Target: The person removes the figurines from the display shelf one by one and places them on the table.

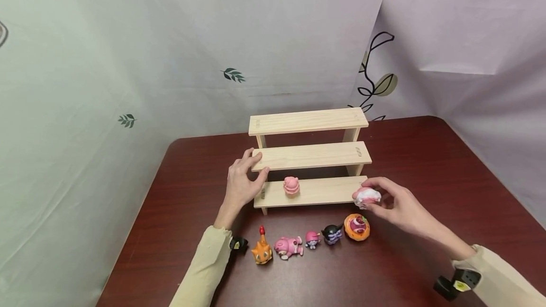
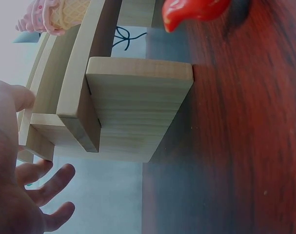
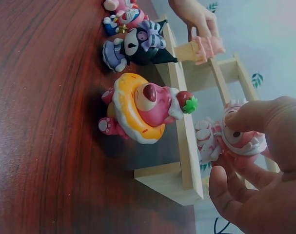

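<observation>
A three-tier wooden display stand (image 1: pixel 313 155) rises in steps on the table. My left hand (image 1: pixel 243 181) holds the left end of its middle board, thumb at the front edge, fingers round the end. My right hand (image 1: pixel 398 203) pinches a pink-and-white figurine (image 3: pixel 240 136) by its head, at the right end of the lowest board; whether it touches the board I cannot tell. A pink ice-cream cone figurine (image 1: pixel 292 185) stands left of centre on that board. Just below my right hand is a pink bear figurine in an orange doughnut ring (image 3: pixel 152 107).
Before the stand, a row holds an orange figurine with a red tail tip (image 1: pixel 262 251), a pink bear figurine (image 1: pixel 288 247), a small pink-haired figurine (image 1: pixel 312 239) and a black-hooded figurine (image 1: pixel 332 234). A pale patterned cloth (image 1: pixel 298 37) hangs behind the dark red table (image 1: pixel 196 179).
</observation>
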The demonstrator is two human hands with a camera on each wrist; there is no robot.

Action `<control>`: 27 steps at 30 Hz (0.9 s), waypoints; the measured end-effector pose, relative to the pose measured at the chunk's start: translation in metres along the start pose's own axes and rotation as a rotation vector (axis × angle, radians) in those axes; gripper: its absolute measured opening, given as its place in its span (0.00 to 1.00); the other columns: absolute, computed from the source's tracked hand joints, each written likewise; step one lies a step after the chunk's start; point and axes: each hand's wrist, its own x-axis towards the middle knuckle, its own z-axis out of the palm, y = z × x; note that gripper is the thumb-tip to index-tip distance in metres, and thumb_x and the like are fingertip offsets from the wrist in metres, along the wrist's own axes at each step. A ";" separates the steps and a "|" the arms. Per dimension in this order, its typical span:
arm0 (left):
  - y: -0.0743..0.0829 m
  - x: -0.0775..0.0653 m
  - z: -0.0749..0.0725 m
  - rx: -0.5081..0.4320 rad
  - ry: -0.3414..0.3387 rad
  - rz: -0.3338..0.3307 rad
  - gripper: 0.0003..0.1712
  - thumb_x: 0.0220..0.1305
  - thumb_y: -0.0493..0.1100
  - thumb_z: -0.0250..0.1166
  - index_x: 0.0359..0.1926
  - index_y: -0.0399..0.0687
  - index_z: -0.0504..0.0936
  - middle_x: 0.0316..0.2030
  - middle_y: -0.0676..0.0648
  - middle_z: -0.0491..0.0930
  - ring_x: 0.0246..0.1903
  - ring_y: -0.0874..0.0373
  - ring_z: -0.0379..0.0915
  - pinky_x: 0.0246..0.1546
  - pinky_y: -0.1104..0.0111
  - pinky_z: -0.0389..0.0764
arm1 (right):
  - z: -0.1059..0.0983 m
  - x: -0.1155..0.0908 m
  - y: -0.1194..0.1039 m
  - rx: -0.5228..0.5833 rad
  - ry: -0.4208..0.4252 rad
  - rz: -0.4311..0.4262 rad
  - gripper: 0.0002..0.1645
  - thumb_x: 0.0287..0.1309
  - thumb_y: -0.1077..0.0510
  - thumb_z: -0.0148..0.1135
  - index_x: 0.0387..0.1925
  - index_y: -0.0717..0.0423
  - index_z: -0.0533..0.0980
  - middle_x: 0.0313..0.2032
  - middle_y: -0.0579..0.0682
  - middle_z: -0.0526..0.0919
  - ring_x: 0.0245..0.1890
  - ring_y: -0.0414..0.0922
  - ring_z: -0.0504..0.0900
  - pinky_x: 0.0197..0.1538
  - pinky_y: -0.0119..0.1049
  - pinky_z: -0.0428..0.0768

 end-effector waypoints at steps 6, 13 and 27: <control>0.000 0.001 -0.001 -0.015 -0.006 -0.007 0.24 0.58 0.46 0.70 0.54 0.38 0.85 0.58 0.34 0.78 0.45 0.35 0.78 0.49 0.39 0.70 | -0.002 -0.004 0.001 0.004 -0.001 0.007 0.30 0.44 0.76 0.73 0.51 0.59 0.76 0.39 0.48 0.81 0.26 0.36 0.78 0.28 0.28 0.76; -0.001 0.001 0.000 -0.010 -0.007 -0.011 0.24 0.58 0.46 0.70 0.53 0.38 0.85 0.58 0.34 0.78 0.45 0.35 0.78 0.50 0.39 0.70 | -0.005 -0.012 0.002 -0.023 0.000 0.038 0.31 0.44 0.75 0.75 0.52 0.58 0.76 0.39 0.47 0.80 0.26 0.36 0.77 0.28 0.28 0.75; 0.000 0.001 -0.001 -0.017 -0.014 -0.006 0.25 0.58 0.46 0.70 0.54 0.38 0.85 0.58 0.33 0.78 0.46 0.35 0.77 0.50 0.38 0.69 | -0.007 -0.028 0.009 -0.056 0.032 0.061 0.32 0.42 0.76 0.76 0.51 0.60 0.76 0.40 0.49 0.80 0.30 0.37 0.79 0.33 0.25 0.76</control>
